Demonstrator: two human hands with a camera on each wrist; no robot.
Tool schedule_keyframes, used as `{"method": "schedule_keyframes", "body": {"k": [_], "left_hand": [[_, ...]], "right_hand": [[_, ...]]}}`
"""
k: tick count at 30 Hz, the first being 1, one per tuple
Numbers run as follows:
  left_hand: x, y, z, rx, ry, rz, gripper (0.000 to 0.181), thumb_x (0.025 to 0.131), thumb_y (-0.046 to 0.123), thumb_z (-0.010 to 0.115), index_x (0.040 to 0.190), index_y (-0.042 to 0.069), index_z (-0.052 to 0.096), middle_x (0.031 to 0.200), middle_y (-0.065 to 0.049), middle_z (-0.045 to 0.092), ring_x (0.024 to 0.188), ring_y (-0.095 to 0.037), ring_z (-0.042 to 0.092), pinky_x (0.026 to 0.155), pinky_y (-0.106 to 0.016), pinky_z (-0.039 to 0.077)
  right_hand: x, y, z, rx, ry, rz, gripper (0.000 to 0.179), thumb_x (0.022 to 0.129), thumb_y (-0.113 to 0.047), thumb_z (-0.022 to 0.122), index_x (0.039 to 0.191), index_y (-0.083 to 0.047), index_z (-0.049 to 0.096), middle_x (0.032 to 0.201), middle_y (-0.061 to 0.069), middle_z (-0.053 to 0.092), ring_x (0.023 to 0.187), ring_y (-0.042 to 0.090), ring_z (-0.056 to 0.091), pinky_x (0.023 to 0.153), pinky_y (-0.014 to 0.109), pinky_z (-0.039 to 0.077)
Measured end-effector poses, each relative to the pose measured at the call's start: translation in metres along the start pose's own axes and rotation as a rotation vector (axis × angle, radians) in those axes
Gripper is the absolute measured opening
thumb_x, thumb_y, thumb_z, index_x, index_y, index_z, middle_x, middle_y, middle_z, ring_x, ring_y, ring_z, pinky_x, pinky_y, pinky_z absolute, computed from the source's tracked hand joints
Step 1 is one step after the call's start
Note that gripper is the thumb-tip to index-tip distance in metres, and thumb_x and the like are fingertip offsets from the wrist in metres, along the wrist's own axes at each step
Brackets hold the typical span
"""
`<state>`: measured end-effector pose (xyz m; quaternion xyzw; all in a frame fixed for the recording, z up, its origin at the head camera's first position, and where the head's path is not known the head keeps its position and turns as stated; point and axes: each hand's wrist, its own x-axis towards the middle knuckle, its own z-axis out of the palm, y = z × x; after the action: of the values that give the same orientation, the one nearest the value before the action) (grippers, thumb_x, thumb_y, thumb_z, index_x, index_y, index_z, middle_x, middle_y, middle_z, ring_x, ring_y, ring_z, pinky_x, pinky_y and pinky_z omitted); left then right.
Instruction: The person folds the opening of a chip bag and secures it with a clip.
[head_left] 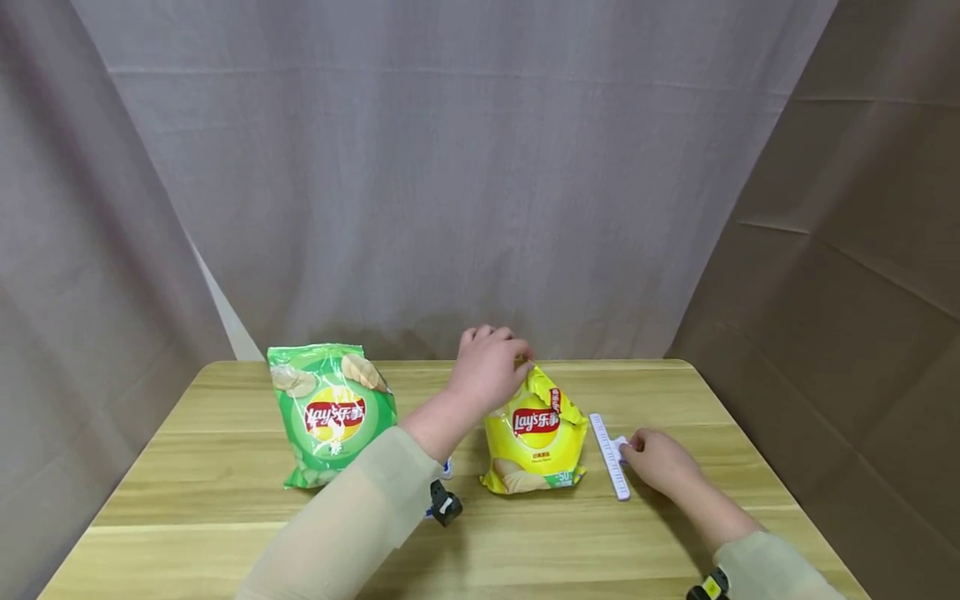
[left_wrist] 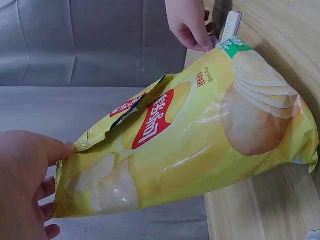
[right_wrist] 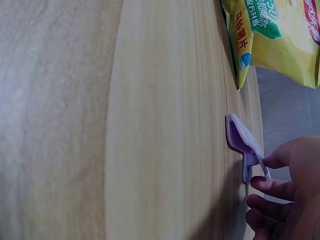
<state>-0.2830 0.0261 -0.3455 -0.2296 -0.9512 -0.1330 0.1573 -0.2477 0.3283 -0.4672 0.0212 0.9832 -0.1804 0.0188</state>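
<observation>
A yellow Lay's chip bag (head_left: 532,442) stands on the table, its top torn or folded down at one corner. My left hand (head_left: 487,367) pinches the bag's top edge, thumb (left_wrist: 62,150) on the near side and fingers behind. To the right of the bag lies a pale lilac bag clip (head_left: 609,458) with a long ridged bar. My right hand (head_left: 663,462) pinches the clip's short handle between thumb and forefinger. In the right wrist view the clip (right_wrist: 242,135) sits on the wood, its two bars spread apart at one side.
A green Lay's chip bag (head_left: 333,417) stands at the left of the wooden table (head_left: 540,550). Partly hidden behind my left wrist is a small blue and white object (head_left: 447,469). Grey curtains (head_left: 480,183) hang behind and at the sides.
</observation>
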Motion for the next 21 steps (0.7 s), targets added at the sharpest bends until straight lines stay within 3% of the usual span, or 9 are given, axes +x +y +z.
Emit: {"method": "schedule_keyframes", "body": {"k": [21], "left_hand": [[-0.001, -0.003, 0.002, -0.010, 0.015, 0.014, 0.018, 0.098, 0.040, 0.061, 0.108, 0.030, 0.072, 0.110, 0.009, 0.064, 0.109, -0.017, 0.052, 0.105, -0.044, 0.033]], "right_hand": [[-0.001, -0.012, 0.000, 0.078, -0.034, 0.002, 0.023, 0.098, -0.027, 0.054, 0.085, -0.007, 0.053, 0.070, 0.005, 0.049, 0.064, 0.019, 0.046, 0.055, 0.031, 0.035]]}}
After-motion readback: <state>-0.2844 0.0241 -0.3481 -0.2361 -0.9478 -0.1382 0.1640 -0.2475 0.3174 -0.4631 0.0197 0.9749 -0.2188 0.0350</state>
